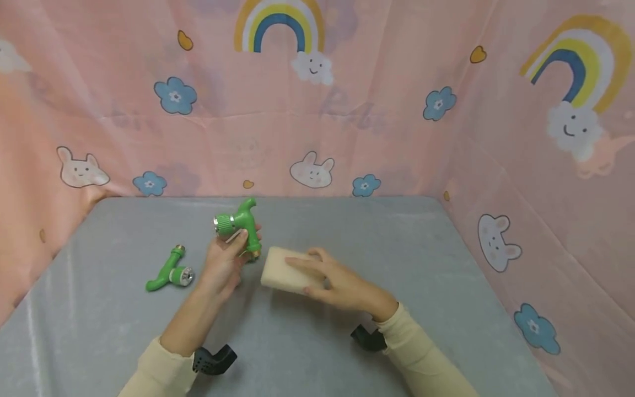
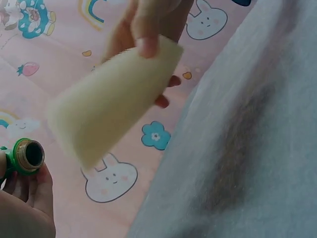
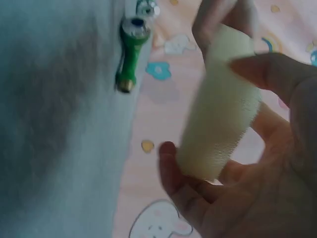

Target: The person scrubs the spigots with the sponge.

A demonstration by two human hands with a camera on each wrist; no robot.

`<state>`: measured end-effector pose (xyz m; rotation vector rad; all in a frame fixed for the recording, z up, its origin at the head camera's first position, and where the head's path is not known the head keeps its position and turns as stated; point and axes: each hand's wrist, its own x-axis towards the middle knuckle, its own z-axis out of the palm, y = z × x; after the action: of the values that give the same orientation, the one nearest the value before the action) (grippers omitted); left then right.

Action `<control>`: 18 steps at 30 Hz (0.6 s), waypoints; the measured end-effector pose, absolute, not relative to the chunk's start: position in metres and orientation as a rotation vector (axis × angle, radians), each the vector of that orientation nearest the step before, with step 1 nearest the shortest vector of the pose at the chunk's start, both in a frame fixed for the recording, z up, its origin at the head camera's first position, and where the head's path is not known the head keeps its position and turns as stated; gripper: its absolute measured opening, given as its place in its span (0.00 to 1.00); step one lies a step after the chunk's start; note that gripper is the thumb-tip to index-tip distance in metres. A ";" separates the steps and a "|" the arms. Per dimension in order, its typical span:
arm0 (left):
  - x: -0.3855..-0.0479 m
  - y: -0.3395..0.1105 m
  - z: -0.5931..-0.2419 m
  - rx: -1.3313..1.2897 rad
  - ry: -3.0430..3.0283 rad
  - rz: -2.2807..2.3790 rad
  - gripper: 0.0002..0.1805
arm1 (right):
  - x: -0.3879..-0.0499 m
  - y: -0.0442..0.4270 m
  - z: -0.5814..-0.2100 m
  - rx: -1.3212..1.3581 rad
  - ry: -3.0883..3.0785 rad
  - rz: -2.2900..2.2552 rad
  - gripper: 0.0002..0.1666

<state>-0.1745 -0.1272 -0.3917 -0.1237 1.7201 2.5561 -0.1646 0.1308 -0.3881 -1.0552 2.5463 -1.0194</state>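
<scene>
Over the grey table [image 1: 421, 248], my right hand [image 1: 342, 284] grips a cream block [image 1: 281, 271], perhaps sponge, between thumb and fingers. My left hand [image 1: 223, 267] clamps its fingers on 1 green tap [image 1: 244, 220]; 1 loose tap [image 1: 166, 272] lies further left.

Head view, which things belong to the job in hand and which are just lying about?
In the job:
held green tap, gripped by the left hand
cream sponge, held by the right hand

Lying about:
second green tap, untouched on the grey table, though it may belong with the first
pink patterned backdrop, only surroundings
</scene>
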 end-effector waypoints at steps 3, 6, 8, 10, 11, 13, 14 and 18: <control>-0.175 -0.131 -0.389 -0.163 1.770 2.512 0.15 | -0.170 0.142 -0.384 -1.024 2.540 -1.033 0.36; -0.176 -0.132 -0.389 -0.175 1.833 2.452 0.19 | -0.174 0.154 -0.379 -0.971 2.566 -1.100 0.36; -0.176 -0.131 -0.391 -0.171 1.875 2.416 0.23 | -0.176 0.161 -0.377 -0.936 2.586 -1.148 0.36; -0.175 -0.130 -0.393 -0.162 1.933 2.359 0.26 | -0.178 0.168 -0.376 -0.911 2.614 -1.182 0.36; -0.174 -0.130 -0.394 -0.159 1.957 2.335 0.27 | -0.179 0.171 -0.375 -0.894 2.633 -1.191 0.36; -0.173 -0.128 -0.395 -0.156 2.008 2.278 0.27 | -0.180 0.176 -0.374 -0.880 2.672 -1.197 0.36; -0.173 -0.128 -0.396 -0.156 2.046 2.240 0.27 | -0.181 0.177 -0.374 -0.876 2.692 -1.194 0.36; -0.174 -0.127 -0.397 -0.132 2.163 2.134 0.27 | -0.187 0.182 -0.372 -0.863 2.743 -1.177 0.37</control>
<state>-0.1744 -0.1270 -0.3971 -0.1325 2.1625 2.1342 -0.1869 0.1817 -0.3717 -0.8630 2.7430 -1.1767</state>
